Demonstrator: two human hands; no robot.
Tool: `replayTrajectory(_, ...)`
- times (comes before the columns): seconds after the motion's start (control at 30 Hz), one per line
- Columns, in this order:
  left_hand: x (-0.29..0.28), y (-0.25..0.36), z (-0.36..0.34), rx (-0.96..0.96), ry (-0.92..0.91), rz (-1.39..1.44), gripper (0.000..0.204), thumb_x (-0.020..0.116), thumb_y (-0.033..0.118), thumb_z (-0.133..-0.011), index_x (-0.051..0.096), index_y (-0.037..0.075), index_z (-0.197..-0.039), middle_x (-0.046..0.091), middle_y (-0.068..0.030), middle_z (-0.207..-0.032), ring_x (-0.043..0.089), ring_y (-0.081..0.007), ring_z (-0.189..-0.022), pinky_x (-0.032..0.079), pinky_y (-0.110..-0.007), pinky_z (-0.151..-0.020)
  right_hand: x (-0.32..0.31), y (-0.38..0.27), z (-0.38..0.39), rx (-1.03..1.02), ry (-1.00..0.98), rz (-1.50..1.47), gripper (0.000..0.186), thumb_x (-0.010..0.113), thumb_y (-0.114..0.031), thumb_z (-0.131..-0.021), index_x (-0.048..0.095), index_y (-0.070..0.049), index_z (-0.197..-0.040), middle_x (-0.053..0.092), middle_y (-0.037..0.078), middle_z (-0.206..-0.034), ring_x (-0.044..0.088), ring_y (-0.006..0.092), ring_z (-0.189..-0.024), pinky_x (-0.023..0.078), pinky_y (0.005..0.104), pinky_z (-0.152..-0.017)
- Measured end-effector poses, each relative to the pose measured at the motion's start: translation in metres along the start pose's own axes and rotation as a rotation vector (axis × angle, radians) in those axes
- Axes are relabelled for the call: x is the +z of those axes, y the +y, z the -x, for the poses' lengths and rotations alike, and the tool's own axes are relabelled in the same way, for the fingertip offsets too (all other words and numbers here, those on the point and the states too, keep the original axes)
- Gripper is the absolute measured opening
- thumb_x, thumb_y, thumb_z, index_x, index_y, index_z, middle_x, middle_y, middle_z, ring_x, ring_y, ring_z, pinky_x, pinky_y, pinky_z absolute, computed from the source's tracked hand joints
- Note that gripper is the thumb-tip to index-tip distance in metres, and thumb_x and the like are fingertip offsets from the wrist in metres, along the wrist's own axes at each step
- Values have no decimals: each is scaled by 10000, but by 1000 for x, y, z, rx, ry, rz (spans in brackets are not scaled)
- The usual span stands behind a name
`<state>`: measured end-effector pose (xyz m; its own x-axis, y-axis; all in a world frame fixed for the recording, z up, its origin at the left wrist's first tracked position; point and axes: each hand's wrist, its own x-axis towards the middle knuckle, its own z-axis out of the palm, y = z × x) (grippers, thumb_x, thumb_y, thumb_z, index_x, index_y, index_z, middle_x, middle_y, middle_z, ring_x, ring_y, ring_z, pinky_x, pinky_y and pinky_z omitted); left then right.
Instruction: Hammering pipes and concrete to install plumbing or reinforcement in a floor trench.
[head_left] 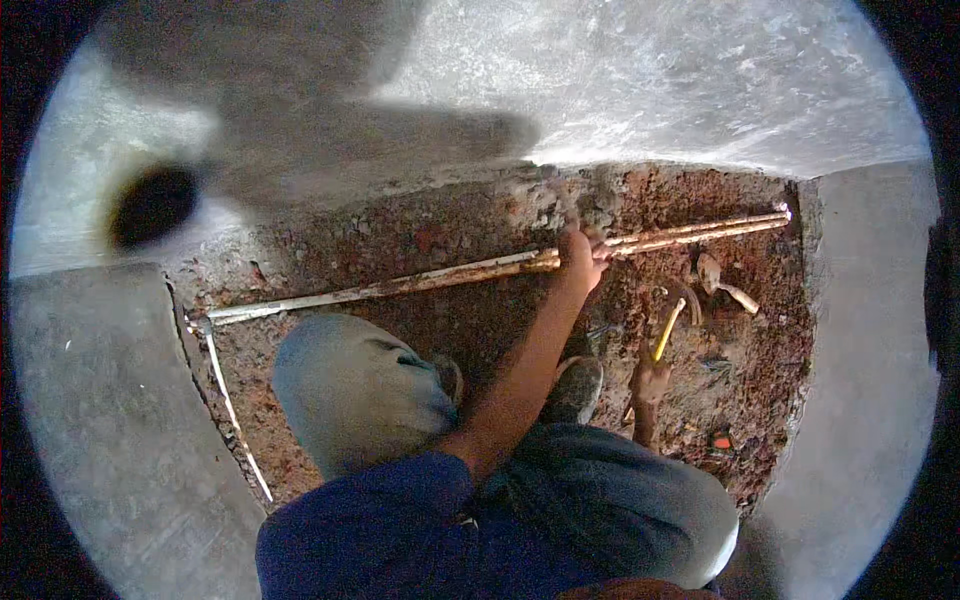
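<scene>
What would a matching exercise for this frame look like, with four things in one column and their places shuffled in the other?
1. Left bare hand
2. Right bare hand
3. Thin, straight white strip
4. Small orange-red piece

A. Around the lower end of a slim yellow handle
B. Lower right part of the rough brown soil
C. Over the long, pale, thin rods
D. Along the soil's left edge

Pairs: 1-C, 2-A, 3-D, 4-B
</scene>
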<state>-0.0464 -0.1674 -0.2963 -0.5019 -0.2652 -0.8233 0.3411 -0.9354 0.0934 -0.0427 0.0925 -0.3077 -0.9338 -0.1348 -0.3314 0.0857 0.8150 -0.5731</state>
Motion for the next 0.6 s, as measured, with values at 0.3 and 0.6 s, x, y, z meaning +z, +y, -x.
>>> replayTrajectory(0.3, 35, 35, 19, -10, -179, 342, 395, 339, 368, -928, 342, 151, -598, 269, 39, -504, 239, -109, -384, 153, -249, -347, -9, -24, -14, -301, 108, -351, 189, 590, -188, -843, 508, -41, -755, 446, -22, -623, 387, 88, -510, 316, 246, -457)
replayTrajectory(0.6, 3, 56, 8, -39, -166, 451, 293, 388, 318, -925, 421, 136, -699, 347, 31, -555, 276, -100, -412, 226, -242, -335, -32, -111, 11, -445, 34, -317, 324, 616, -190, -841, 419, -127, -592, 362, -95, -523, 293, 32, -467, 208, 213, -428)
